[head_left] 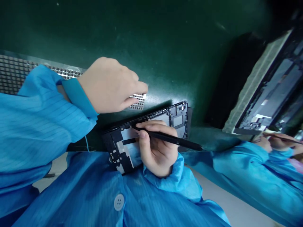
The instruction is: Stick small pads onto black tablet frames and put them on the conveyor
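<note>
My right hand is closed round black tweezers, whose tip touches the inside of an open tablet-like housing. The housing lies tilted at the table's near edge, partly hidden by that hand. Above and left of it, my left hand pinches the end of a clear sheet carrying rows of small dark pieces. The sheet runs back under my left wrist to the far left.
A green table extends in front. At the right, several similar housings stand beside a pale padded edge and a black surface. A co-worker's hands and blue sleeves are at the lower right.
</note>
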`<state>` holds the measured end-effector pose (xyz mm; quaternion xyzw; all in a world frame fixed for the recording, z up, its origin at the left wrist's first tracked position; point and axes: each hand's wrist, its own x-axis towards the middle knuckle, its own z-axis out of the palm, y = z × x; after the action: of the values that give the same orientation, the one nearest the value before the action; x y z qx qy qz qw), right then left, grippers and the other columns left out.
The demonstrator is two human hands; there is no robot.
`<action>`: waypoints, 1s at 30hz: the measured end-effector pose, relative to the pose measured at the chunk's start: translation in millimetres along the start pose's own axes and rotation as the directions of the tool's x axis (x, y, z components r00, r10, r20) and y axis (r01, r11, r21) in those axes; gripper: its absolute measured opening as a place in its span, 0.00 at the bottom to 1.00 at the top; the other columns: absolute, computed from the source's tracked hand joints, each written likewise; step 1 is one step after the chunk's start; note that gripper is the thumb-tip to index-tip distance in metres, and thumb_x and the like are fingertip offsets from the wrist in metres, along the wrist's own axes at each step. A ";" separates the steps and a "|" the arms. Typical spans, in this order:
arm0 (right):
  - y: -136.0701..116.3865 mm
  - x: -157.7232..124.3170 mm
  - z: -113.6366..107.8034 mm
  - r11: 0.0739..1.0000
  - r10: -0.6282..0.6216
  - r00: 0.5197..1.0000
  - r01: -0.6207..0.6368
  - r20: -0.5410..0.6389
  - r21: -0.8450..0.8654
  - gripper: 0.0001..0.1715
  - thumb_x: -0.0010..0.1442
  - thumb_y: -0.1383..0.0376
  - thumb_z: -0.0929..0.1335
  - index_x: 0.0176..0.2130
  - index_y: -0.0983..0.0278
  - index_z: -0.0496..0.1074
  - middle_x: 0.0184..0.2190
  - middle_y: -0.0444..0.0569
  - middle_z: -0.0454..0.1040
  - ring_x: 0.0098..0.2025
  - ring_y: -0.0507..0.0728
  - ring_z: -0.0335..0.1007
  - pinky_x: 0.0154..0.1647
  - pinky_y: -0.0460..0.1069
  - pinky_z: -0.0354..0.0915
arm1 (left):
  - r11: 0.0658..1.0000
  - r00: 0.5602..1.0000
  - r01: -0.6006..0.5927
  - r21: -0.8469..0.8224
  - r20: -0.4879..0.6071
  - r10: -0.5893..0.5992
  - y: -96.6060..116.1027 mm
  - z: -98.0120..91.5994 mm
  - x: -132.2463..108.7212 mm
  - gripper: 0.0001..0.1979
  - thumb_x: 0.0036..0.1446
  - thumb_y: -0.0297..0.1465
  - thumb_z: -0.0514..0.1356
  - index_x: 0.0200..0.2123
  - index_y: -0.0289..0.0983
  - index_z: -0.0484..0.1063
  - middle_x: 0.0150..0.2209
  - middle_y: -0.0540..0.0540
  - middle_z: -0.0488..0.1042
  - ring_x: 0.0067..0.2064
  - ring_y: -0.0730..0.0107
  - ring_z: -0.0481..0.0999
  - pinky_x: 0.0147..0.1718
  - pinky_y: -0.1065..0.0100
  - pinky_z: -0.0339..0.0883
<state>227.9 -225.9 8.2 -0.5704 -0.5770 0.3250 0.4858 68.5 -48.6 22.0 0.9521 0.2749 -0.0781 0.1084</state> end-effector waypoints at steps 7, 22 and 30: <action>-15.7 7.4 -11.3 0.975 -0.078 0.989 0.101 0.124 -0.197 0.21 0.69 0.78 0.73 0.56 0.60 0.74 0.48 0.53 0.85 0.51 0.58 0.86 0.52 0.57 0.85 | 0.997 1.000 0.021 -0.072 -0.022 -0.023 -0.6 4.8 2.5 0.21 0.75 0.43 0.54 0.61 0.52 0.82 0.51 0.45 0.87 0.46 0.51 0.85 0.32 0.58 0.57; 26.3 91.4 -57.3 0.979 0.121 0.954 -0.069 0.276 -0.191 0.09 0.72 0.57 0.77 0.51 0.56 0.83 0.48 0.47 0.89 0.51 0.60 0.88 0.58 0.58 0.83 | 0.981 0.995 0.004 -0.195 -0.097 -0.024 -2.5 6.0 1.1 0.19 0.70 0.40 0.57 0.55 0.51 0.85 0.46 0.43 0.88 0.43 0.54 0.85 0.38 0.59 0.65; 24.6 99.0 -57.8 0.971 0.073 0.946 0.005 0.317 -0.238 0.04 0.73 0.59 0.76 0.47 0.55 0.83 0.45 0.46 0.88 0.48 0.60 0.88 0.54 0.57 0.84 | 0.995 0.997 0.002 -0.096 -0.074 -0.009 -1.1 4.9 1.8 0.21 0.73 0.40 0.53 0.57 0.51 0.84 0.44 0.43 0.87 0.42 0.54 0.84 0.32 0.59 0.56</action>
<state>302.3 -136.4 22.4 -0.5727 -0.6733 0.3520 0.3078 68.9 -48.0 16.7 0.9473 0.2849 -0.0296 0.1437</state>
